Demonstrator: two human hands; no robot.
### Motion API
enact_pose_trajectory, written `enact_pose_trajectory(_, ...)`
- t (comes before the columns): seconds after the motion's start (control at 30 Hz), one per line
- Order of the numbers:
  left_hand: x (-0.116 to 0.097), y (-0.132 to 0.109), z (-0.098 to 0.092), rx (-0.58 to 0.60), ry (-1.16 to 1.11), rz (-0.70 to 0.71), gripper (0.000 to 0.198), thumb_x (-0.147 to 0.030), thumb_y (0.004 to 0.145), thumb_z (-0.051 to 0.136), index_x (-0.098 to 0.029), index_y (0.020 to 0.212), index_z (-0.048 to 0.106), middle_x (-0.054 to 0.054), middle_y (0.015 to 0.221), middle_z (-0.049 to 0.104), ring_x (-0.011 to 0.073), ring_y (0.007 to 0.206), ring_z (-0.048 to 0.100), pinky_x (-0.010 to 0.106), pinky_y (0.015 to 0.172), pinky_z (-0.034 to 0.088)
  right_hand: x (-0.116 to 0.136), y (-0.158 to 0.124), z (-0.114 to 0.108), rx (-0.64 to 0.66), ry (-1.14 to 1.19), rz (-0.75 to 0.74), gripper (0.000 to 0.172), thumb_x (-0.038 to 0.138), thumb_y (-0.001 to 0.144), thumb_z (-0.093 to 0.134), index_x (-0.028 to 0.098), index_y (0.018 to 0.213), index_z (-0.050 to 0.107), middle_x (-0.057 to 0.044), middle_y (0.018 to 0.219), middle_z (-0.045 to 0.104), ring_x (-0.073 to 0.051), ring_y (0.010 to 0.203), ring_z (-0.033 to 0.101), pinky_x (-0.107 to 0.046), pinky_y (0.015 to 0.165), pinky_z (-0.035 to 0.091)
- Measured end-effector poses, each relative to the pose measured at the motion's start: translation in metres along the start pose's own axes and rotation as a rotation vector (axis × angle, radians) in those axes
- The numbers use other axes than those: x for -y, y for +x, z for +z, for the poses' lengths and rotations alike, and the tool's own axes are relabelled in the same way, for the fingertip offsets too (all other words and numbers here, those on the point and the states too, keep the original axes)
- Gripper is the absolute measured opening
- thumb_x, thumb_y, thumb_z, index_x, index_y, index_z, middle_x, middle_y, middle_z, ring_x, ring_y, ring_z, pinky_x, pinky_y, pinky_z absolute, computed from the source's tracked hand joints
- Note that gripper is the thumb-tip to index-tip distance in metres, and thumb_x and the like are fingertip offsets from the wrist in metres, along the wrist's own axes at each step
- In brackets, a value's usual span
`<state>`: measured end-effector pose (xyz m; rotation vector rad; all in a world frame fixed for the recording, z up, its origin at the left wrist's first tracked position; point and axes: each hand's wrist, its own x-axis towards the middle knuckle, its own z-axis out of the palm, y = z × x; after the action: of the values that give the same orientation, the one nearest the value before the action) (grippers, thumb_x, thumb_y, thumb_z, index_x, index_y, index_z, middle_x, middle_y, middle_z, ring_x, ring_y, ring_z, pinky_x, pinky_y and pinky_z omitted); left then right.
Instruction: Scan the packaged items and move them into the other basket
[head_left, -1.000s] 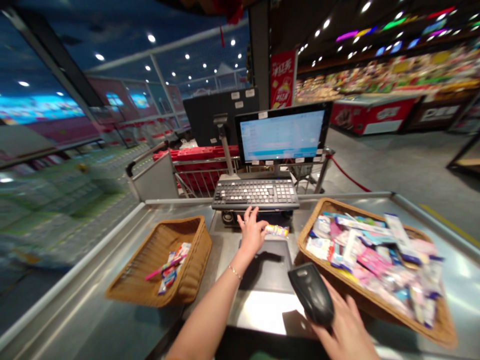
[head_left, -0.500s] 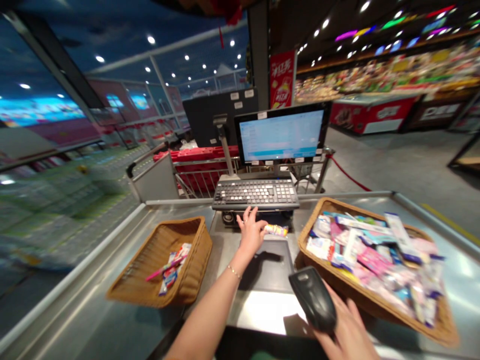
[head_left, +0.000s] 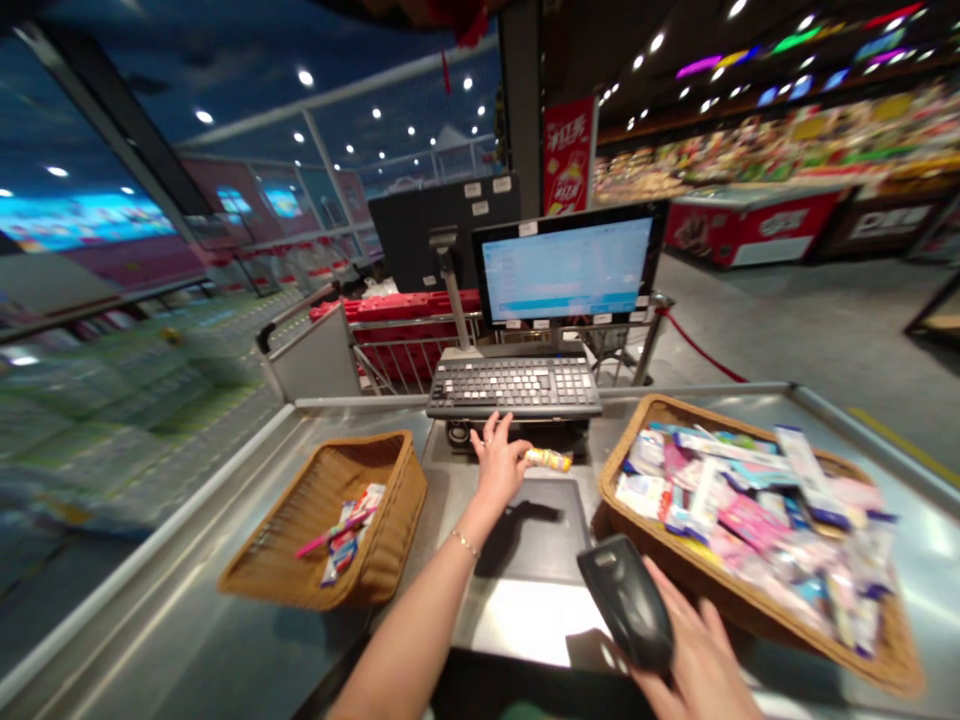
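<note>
My left hand (head_left: 500,462) pinches one end of a small yellow wrapped candy roll (head_left: 549,459) just below the keyboard (head_left: 514,387). Its other fingers are spread near the keyboard's front edge. My right hand (head_left: 694,645) is wrapped round a black handheld barcode scanner (head_left: 628,603), whose head points up and left. Below the candy lies a dark flat pad (head_left: 536,550) on the metal counter, with the left hand's shadow on it. To the left, a wicker basket (head_left: 412,500) contains a few wrapped sweets (head_left: 351,535).
On the right, a larger wicker basket (head_left: 611,470) is heaped with packaged snacks (head_left: 750,510). A monitor (head_left: 566,265) showing a bluish screen stands behind the keyboard. Beyond the metal counter (head_left: 300,660) are a shopping cart with red contents (head_left: 412,345) and a red rope (head_left: 701,345).
The candy roll has turned slightly in my left hand and shifted a little to the left. My right hand keeps the scanner in nearly the same place.
</note>
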<state>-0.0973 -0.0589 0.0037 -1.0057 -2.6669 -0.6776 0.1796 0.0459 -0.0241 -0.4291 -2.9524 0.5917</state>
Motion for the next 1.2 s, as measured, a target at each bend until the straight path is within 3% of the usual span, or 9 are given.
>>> enact_pose_trajectory(0.5, 0.008, -0.006, -0.002, -0.015, -0.004, -0.028, 0.018, -0.023, 0.072, 0.076, -0.03, 0.089, 0.074, 0.007, 0.149, 0.043, 0.0315, 0.144, 0.024, 0.071, 0.111, 0.012, 0.002, 0.0, 0.007, -0.011, 0.013, -0.072, 0.055, 0.032, 0.087, 0.046, 0.015, 0.14, 0.046, -0.015, 0.148, 0.041, -0.036, 0.137, 0.038, -0.068, 0.105, 0.035)
enact_pose_trajectory(0.83, 0.014, -0.011, -0.005, -0.031, 0.002, -0.054, 0.018, -0.021, 0.072, 0.076, -0.03, 0.088, 0.074, 0.006, 0.149, 0.043, 0.0315, 0.144, 0.024, 0.07, 0.111, 0.012, 0.021, 0.011, 0.004, -0.071, 0.043, -0.181, 0.052, 0.029, 0.087, 0.047, 0.019, 0.138, 0.049, -0.015, 0.144, 0.048, -0.038, 0.136, 0.039, -0.072, 0.102, 0.035)
enact_pose_trajectory(1.2, 0.018, -0.017, -0.011, -0.037, 0.012, -0.08, 0.022, -0.018, 0.07, 0.075, -0.029, 0.089, 0.074, 0.007, 0.149, 0.044, 0.0323, 0.143, 0.025, 0.07, 0.111, 0.014, 0.034, 0.014, 0.003, -0.027, 0.103, -0.198, 0.058, 0.025, 0.084, 0.046, 0.016, 0.141, 0.044, -0.015, 0.147, 0.044, -0.035, 0.139, 0.034, -0.071, 0.107, 0.029)
